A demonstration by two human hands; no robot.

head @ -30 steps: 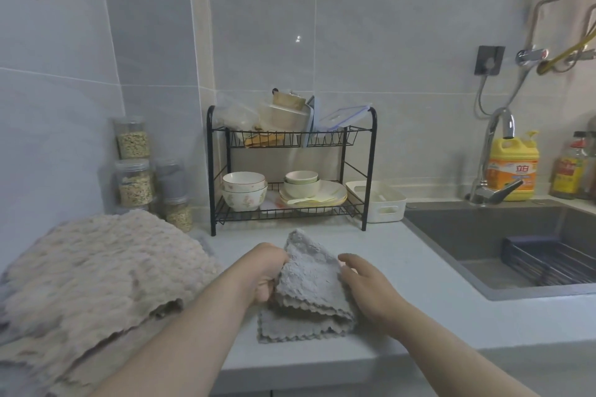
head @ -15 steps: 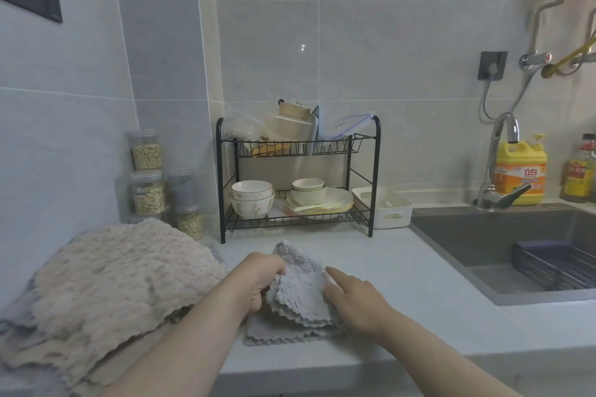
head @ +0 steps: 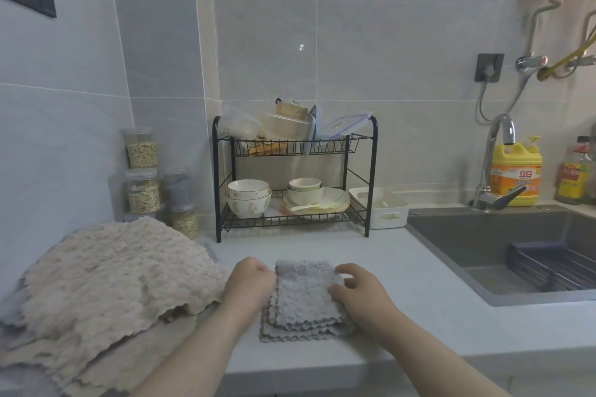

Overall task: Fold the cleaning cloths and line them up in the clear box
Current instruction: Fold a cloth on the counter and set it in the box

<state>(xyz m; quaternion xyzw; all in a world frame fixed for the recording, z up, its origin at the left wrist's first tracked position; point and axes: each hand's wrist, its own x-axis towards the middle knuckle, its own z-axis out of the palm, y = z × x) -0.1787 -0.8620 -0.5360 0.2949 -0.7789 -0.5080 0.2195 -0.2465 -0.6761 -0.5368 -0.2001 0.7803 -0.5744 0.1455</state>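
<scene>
Handling the grey, fluffy, scallop-edged microfibre cloth (head: 306,295), which lies folded in layers on the white tabletop (head: 419,267) near its front edge, expect it to be light, soft and limp. Its layers will likely slide apart unless you take it by both folded sides and keep it pressed flat. Your left hand (head: 250,284) has its fingers curled on the cloth's left edge, gripping the fold, while your right hand (head: 362,296) sets bent fingers (head: 350,270) on the right edge; whether they pinch or merely press, I cannot tell.

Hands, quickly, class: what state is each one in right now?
Left hand: closed, gripping the grey cloth at its left edge.
Right hand: fingers curled, holding the same cloth's right edge.
</scene>
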